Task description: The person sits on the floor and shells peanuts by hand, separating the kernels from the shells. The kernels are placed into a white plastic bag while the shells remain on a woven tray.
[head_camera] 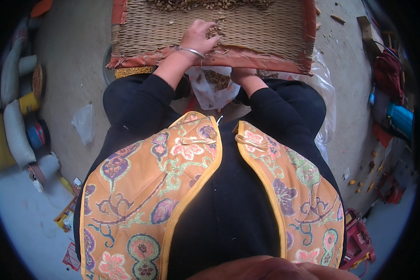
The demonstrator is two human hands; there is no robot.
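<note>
A woven wicker tray (154,33) with red cloth edging lies before me, a heap of dried pods or nuts (196,5) along its far part. My left hand (199,36), with a silver bangle at the wrist, rests on the weave, its fingers curled around a small pile of dry plant bits (215,31). Below the tray's near edge, my right hand (243,75) is at the rim of a white plastic bag (210,92), its fingers mostly hidden by the tray. Dry brown scraps (217,80) lie inside the bag.
Yellow corn kernels (133,71) show under the tray's left corner. A clear plastic sheet (325,94) lies by my right knee, a thin plastic bag (84,123) on the floor at left. Filled sacks (19,133) line the left side; a wooden box (369,35) stands at right.
</note>
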